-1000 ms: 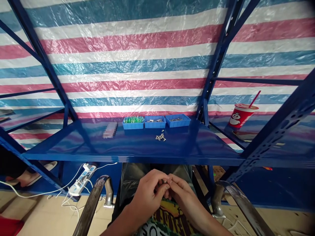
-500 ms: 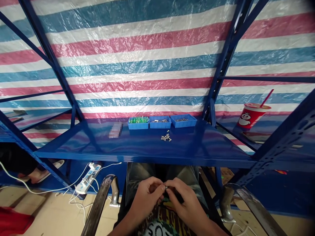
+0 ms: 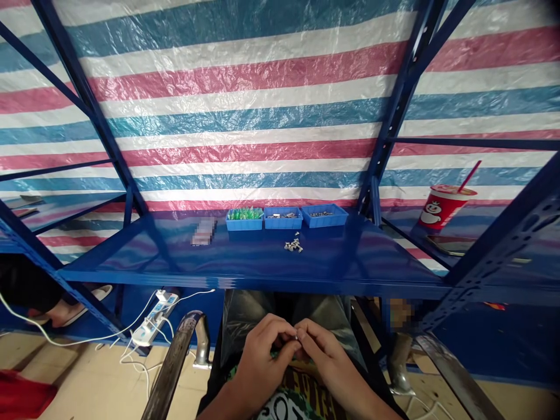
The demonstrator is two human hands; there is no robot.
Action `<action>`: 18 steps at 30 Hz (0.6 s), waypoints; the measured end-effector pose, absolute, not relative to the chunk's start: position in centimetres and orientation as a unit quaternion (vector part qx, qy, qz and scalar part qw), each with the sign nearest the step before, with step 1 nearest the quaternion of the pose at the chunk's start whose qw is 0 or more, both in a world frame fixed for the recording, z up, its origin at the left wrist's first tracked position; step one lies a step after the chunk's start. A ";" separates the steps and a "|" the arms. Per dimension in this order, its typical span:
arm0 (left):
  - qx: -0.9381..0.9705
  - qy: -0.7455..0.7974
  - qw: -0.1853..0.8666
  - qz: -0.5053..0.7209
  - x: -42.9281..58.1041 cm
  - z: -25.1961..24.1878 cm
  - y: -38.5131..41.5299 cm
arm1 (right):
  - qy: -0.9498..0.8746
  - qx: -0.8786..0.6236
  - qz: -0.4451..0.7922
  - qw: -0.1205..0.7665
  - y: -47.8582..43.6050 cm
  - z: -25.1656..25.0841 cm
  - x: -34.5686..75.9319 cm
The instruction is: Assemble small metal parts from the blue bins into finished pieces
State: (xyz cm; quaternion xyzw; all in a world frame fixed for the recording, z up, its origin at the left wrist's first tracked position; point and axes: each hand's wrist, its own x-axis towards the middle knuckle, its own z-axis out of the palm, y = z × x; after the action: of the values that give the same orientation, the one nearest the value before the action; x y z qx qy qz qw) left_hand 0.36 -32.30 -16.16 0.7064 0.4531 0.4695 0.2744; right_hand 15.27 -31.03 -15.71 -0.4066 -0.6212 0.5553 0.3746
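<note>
Over my lap, in front of the blue shelf's edge, my left hand (image 3: pixel 272 350) and my right hand (image 3: pixel 321 353) meet at the fingertips. Between them shows a tiny silvery piece (image 3: pixel 297 336), mostly covered by the fingers and too small to name. Both hands are closed in a pinch on it. Beyond them on the blue shelf (image 3: pixel 245 262) lies a small pile of little metal pieces (image 3: pixel 293 245). Behind the pile stand three blue bins: one with green items (image 3: pixel 245 214), one with small metal parts (image 3: pixel 283 216), and one with darker small parts (image 3: pixel 321 214).
A blurred-out flat item (image 3: pixel 203 231) lies left of the bins. On the right stands a red cup (image 3: pixel 446 207) with a straw. Metal chair armrests (image 3: pixel 175 361) flank me. A white power strip (image 3: pixel 154 321) with cables is at lower left, near another person's foot (image 3: pixel 65 312).
My hands have drawn closer together, and the fingers have shifted around the tiny piece. The right thumb and fingertips now cover more of it. The bins and pile stay in place.
</note>
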 end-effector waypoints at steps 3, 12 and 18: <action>0.622 0.503 0.392 0.455 0.4 -15.8 -32.1 | -0.689 -0.411 0.440 0.402 -31.3 -15.7 15.3; 0.497 0.446 0.590 0.455 0.7 -12.8 -31.7 | -0.758 -0.339 0.248 0.498 -31.8 -15.0 15.3; 0.676 0.430 0.336 0.495 0.2 -10.3 -31.7 | -0.613 -0.371 0.548 0.432 -31.3 -12.1 15.3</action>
State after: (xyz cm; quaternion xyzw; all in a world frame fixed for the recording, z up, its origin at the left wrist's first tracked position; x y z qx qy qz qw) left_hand 0.24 -31.74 -10.28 0.6758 0.4298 0.4953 0.3363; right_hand 15.31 -31.32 -12.06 -0.3715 -0.6130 0.5478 0.4316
